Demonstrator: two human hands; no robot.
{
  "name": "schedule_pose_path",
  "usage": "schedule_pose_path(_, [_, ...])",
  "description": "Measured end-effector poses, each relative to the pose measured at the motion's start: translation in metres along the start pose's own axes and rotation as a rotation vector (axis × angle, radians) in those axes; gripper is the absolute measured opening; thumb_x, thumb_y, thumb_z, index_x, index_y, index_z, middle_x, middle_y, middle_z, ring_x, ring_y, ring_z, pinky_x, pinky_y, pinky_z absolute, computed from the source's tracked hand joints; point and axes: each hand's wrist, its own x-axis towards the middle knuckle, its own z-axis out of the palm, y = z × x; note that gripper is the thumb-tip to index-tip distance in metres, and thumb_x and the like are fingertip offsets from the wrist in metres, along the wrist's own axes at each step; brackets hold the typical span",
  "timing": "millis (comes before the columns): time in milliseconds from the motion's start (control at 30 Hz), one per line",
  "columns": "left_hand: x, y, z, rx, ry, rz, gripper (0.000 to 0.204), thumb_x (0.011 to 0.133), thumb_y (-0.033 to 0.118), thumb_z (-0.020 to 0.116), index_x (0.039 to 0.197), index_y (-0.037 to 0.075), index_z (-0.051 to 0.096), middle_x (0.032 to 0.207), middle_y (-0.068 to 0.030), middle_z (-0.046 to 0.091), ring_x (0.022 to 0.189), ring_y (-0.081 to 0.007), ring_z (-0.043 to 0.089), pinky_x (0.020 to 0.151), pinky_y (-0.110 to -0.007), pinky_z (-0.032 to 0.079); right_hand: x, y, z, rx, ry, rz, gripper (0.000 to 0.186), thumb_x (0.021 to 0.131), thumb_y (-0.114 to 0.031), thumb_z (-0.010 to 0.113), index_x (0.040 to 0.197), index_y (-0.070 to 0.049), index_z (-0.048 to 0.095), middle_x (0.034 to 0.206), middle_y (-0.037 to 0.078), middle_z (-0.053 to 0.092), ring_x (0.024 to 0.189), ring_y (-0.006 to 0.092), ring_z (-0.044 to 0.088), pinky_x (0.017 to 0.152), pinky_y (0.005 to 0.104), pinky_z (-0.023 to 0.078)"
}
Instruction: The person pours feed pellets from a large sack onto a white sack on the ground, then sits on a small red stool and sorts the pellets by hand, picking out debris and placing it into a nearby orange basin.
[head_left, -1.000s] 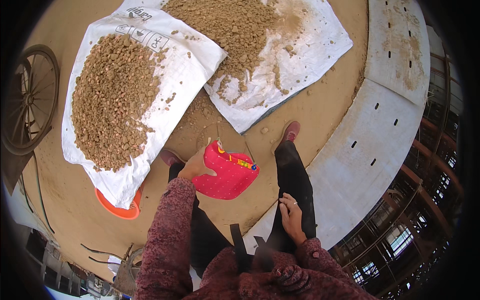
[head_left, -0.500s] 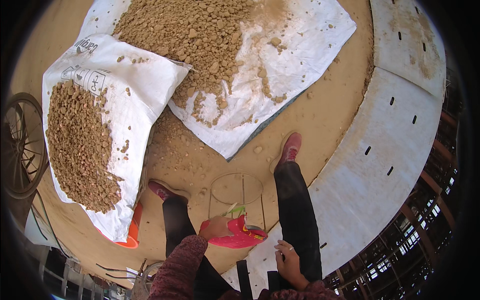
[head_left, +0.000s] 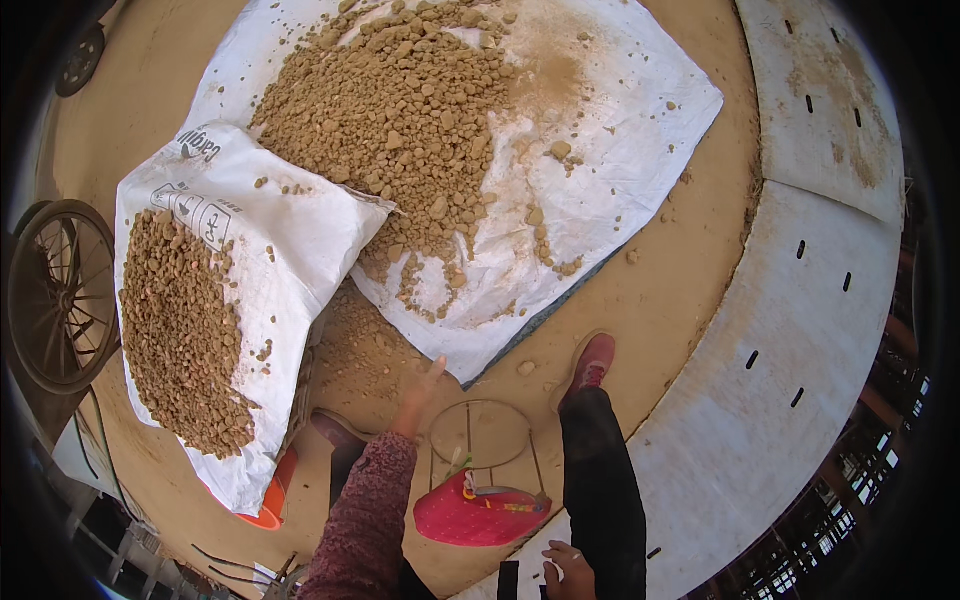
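My left hand (head_left: 423,385) reaches forward beside the near corner of a white woven sheet (head_left: 640,120). It is blurred, with a finger stretched out and nothing seen in it. Close to my right leg, my right hand (head_left: 570,572) is low in view, fingers loosely bent and apart, a ring on one. A red-pink cloth bag (head_left: 480,520) lies between my legs at the near side of a round metal wire stand (head_left: 480,403). Something yellow and silvery shows at its mouth. Clumpy brown material (head_left: 390,130) is heaped on the sheet.
At left, a white printed sack (head_left: 290,215) bears another pile of brown lumps (head_left: 185,340). An orange bucket (head_left: 275,495) is partly hidden beneath it. A spoked wheel (head_left: 65,295) stands beyond. Slotted pale boards (head_left: 790,330) curve along the right, and loose crumbs (head_left: 365,345) dot the floor.
My left hand has left the red bag and moved forward toward the sheet's corner. The bag has settled lower, with its mouth more visible. The whole view has tilted a little upward.
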Motion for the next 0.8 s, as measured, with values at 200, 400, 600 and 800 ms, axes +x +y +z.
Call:
schedule_pose_path(200, [0.087, -0.054, 0.057, -0.438, 0.316, -0.445, 0.073, 0.088, 0.059, 0.055, 0.127, -0.003, 0.055, 0.121, -0.0153, 0.061, 0.101, -0.0282, 0.061, 0.087, -0.036, 0.047, 0.004, 0.004, -0.01, 0.02, 0.004, -0.054, 0.023, 0.084, -0.002, 0.062, 0.106, -0.002, 0.063, 0.112, 0.019, 0.063, 0.106, 0.0336, 0.061, 0.089, 0.0419, 0.049])
schedule_pose_path(400, [0.071, 0.015, 0.031, 0.405, 0.702, 0.203, 0.059, 0.095, 0.046, 0.046, 0.09, -0.01, 0.066, 0.077, -0.0268, 0.064, 0.072, -0.0336, 0.064, 0.068, -0.042, 0.046, 0.004, 0.002, -0.012, 0.011, 0.057, 0.029, 0.018, 0.081, -0.007, 0.063, 0.098, -0.002, 0.065, 0.099, 0.018, 0.066, 0.09, 0.0299, 0.064, 0.077, 0.0415, 0.052])
schedule_pose_path(600, [-0.015, 0.209, 0.012, 0.486, 0.588, 0.622, 0.052, 0.097, 0.033, 0.043, 0.078, -0.013, 0.059, 0.069, -0.0288, 0.059, 0.062, -0.0339, 0.056, 0.064, -0.047, 0.04, 0.034, -0.004, -0.045, 0.258, -0.093, -0.039, 0.015, 0.085, -0.009, 0.059, 0.098, -0.001, 0.062, 0.104, 0.02, 0.063, 0.094, 0.0378, 0.061, 0.081, 0.0417, 0.05])
schedule_pose_path(800, [-0.059, 0.296, -0.028, 0.489, 0.579, 0.64, 0.052, 0.096, 0.033, 0.041, 0.078, -0.013, 0.059, 0.074, -0.0282, 0.063, 0.067, -0.0355, 0.059, 0.065, -0.046, 0.041, 0.075, 0.0, -0.079, 0.31, 0.006, -0.051, 0.019, 0.086, -0.013, 0.057, 0.096, 0.002, 0.062, 0.086, 0.026, 0.061, 0.08, 0.043, 0.06, 0.07, 0.0479, 0.05])
